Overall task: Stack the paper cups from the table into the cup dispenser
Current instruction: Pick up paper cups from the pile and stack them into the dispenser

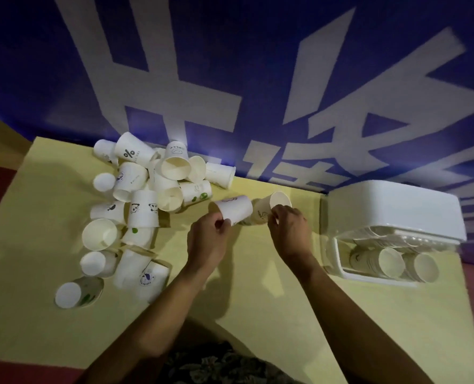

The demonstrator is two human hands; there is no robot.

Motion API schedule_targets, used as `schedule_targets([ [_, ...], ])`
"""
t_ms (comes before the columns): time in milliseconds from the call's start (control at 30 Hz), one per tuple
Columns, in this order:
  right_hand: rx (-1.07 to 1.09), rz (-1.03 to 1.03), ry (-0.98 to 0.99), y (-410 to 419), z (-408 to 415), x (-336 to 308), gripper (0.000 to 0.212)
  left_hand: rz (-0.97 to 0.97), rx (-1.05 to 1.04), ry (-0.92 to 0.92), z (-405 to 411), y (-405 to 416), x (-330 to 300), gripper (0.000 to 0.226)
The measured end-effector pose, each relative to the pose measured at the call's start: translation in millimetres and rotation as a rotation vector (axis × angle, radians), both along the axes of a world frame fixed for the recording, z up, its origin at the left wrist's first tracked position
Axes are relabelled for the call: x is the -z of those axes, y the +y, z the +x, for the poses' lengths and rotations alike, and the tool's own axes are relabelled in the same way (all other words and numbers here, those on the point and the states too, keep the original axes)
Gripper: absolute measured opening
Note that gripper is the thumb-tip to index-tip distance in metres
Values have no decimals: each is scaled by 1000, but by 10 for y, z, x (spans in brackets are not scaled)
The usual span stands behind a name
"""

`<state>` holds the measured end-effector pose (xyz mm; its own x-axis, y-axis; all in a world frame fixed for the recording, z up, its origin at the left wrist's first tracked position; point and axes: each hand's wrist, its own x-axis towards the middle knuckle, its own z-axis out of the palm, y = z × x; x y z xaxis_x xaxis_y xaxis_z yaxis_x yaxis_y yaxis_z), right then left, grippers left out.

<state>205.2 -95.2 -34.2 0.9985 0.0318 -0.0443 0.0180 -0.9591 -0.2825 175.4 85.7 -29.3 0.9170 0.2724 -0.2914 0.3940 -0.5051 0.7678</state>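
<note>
Left hand (pixel 206 239) pinches one paper cup (pixel 234 209) at its rim; right hand (pixel 288 228) pinches another cup (pixel 272 210) likewise, mid-table (pixel 258 286). Light, thin-walled, crushable: hold gently.

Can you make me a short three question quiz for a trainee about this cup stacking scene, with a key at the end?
1. True or false: the left hand grips a paper cup with its open mouth pointing up.
2. Multiple choice: where does the cup dispenser sit relative to the pile of loose cups? A) to its right B) to its left C) on top of it
3. Fill in: the right hand pinches the rim of a ____.

Key
1. False; that cup is held bottom up, its mouth toward the hand.
2. A
3. second paper cup, tipped on its side with the mouth facing the camera.
</note>
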Motion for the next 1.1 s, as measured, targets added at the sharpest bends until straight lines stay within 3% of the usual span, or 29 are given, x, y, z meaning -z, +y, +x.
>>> schedule_targets([
  [200,163,141,-170,-600,-648,-264,5,153,227,-194,-133,-487,-233,20],
  [433,331,259,-229,-1425,-1175,-342,2,118,450,-308,-393,-1384,-384,15],
  [600,369,273,-255,-2106,-1420,-336,5,101,492,-329,-563,-2061,-419,3],
  [867,395,246,-377,-3170,-1558,-403,8,125,598,-430,-709,-3113,-510,16],
  [1100,286,185,-331,-3848,-1503,-345,10,260,656,-393,-653,-3742,-386,19],
])
